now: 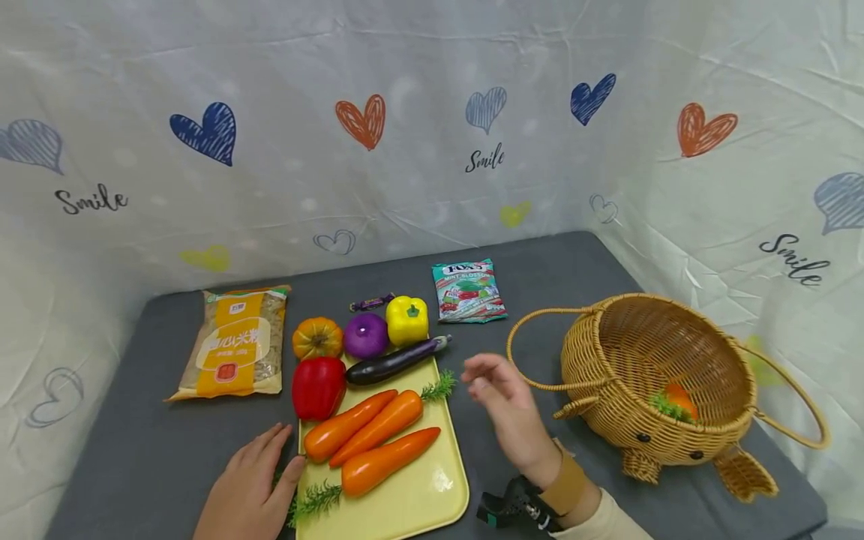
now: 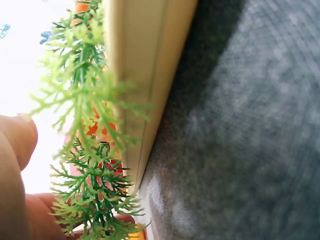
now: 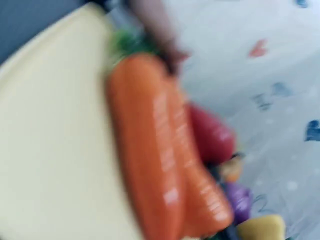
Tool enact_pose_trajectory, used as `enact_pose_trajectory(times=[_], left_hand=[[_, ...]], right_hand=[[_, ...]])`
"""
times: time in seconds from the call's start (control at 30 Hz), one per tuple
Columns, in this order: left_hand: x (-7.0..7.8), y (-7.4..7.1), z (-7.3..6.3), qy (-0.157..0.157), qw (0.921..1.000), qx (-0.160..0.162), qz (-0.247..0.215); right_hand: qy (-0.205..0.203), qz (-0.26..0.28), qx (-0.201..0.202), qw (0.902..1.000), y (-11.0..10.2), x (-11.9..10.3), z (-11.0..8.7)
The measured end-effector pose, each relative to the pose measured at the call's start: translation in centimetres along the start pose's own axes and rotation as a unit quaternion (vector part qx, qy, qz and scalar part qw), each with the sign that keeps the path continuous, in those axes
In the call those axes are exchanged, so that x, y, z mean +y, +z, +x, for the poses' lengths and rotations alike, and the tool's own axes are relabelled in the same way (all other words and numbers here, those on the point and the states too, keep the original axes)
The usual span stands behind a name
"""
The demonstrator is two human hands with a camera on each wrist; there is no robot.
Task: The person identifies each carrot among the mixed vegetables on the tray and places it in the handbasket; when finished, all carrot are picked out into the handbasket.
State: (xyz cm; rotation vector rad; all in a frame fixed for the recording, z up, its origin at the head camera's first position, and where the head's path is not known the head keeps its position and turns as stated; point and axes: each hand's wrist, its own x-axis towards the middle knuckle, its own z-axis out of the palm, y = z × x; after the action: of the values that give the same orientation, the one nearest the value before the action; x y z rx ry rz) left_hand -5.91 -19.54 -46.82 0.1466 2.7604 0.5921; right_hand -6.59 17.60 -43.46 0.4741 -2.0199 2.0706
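Three toy carrots lie on a pale yellow tray (image 1: 442, 499); the nearest carrot (image 1: 388, 461) has its green leaves (image 1: 320, 499) at the left rim. My left hand (image 1: 246, 487) rests beside that rim, fingers fairly straight. In the left wrist view, green leaves (image 2: 95, 195) hang over the tray's side next to the thumb; whether they touch is unclear. Between tray and basket, my right hand (image 1: 509, 420) hovers with loosely bent fingers and nothing visible in it. A wicker basket (image 1: 587, 360) on the right holds an orange carrot (image 1: 680, 401) with green leaves, partly hidden by the rim.
Toward the tray's far end are a red pepper (image 1: 319, 388), pumpkin (image 1: 317, 338), purple onion (image 1: 366, 335), yellow pepper (image 1: 408, 320) and eggplant (image 1: 394, 361). Behind them lie a wrapped candy (image 1: 372, 303) and a candy bag (image 1: 469, 291). A grain bag (image 1: 232, 343) lies left.
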Motion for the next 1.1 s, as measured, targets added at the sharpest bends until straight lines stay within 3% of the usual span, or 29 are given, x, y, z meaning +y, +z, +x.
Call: enact_pose_trajectory(times=[0.03, 0.07, 0.17, 0.2, 0.27, 0.33, 0.53, 0.63, 0.77, 1.1], left_hand=[[0.0, 0.0, 0.0, 0.001, 1.0, 0.001, 0.001], [0.0, 0.1, 0.0, 0.002, 1.0, 0.001, 0.001], [0.0, 0.1, 0.0, 0.004, 1.0, 0.002, 0.002], [0.1, 0.1, 0.0, 0.004, 1.0, 0.002, 0.002], [0.2, 0.0, 0.0, 0.005, 1.0, 0.002, 0.001], [0.4, 0.0, -0.1, 0.006, 1.0, 0.002, 0.0], [0.6, 0.0, -0.2, 0.007, 0.9999, 0.007, 0.0], [0.6, 0.0, -0.3, 0.006, 0.9999, 0.009, 0.001], [0.5, 0.0, -0.2, 0.003, 1.0, 0.008, 0.004], [0.3, 0.0, -0.3, 0.003, 0.9999, 0.008, 0.007]], right_hand=[[0.017, -0.067, -0.052, 0.9962, 0.4, 0.3, -0.2], [0.027, -0.135, -0.106, 0.9848, 0.8, 0.6, -0.4], [0.019, -0.299, -0.238, 0.9241, 1.9, 1.2, -0.9], [0.013, -0.331, -0.267, 0.9049, 2.1, 1.4, -1.1], [0.007, -0.373, -0.304, 0.8768, 2.5, 1.6, -1.4], [0.009, -0.397, -0.321, 0.8598, 2.5, 1.6, -1.5], [0.029, -0.459, -0.327, 0.8255, 2.2, 1.7, -1.3], [0.028, -0.47, -0.329, 0.8189, 2.2, 1.7, -1.3], [0.013, -0.478, -0.316, 0.8197, 2.3, 1.7, -1.2], [-0.062, -0.464, -0.253, 0.8465, 2.3, 1.9, -1.2]])
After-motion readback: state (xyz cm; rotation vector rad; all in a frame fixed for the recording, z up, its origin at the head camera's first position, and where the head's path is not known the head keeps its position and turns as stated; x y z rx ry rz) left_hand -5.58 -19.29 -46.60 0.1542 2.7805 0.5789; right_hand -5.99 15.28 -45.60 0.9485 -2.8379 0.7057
